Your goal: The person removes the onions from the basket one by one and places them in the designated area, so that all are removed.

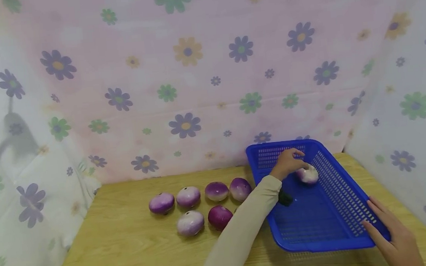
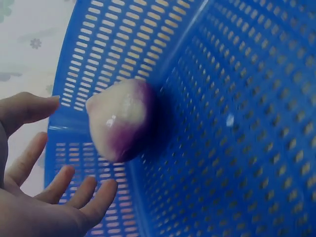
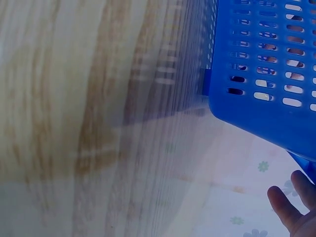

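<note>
Your basket [image 1: 345,193] is a bright blue plastic one with a slotted grid pattern all over, and the onion [image 1: 308,174] sitting in it is mostly white with a purple blush. The six onions [image 1: 200,204] you've got on the light yellowish wood-grain table [image 1: 124,250] run from pale white-purple to deep magenta. Behind you there's a pink cloth backdrop [image 1: 208,74] printed with purple, green and yellow flowers, and your sleeve [image 1: 240,232] is cream.

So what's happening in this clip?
A person's left hand reaches into a blue basket, fingers spread open beside one purple-and-white onion lying inside. The right hand rests on the basket's near corner. Six more onions sit on the wooden table to the left.
</note>
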Demonstrator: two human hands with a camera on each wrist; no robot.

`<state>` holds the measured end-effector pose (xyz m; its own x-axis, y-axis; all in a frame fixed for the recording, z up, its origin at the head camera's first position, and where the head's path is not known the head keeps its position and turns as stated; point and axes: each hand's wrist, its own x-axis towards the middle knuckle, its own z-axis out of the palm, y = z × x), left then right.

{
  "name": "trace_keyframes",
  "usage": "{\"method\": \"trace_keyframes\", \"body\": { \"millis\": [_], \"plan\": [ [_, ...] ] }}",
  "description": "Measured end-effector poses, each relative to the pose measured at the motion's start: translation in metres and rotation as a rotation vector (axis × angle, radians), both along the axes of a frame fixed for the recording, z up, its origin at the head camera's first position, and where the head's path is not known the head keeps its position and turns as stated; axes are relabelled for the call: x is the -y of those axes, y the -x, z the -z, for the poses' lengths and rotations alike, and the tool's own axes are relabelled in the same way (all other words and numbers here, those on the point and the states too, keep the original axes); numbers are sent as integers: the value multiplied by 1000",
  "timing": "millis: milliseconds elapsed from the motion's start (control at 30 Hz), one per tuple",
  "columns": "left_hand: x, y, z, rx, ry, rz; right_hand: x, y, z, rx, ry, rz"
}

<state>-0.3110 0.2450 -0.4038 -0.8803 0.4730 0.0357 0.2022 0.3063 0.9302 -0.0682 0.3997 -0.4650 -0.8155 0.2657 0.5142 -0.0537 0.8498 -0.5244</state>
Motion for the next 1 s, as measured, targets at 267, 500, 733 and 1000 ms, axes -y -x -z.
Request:
{"method": "trace_keyframes", "body": {
  "millis": [267,500,733,1000],
  "plan": [
    [-16,-16,3,124,26,-88,3,-4,1,13,7,0],
    [-30,-20,11,13,171,-115,2,1,-1,-33,1,-16],
    [-38,-30,22,197,142,-88,3,2,-3,-67,-3,-50],
    [-21,-39,14,299,26,-4,2,-1,-5,-35,16,-38]
  ]
}}
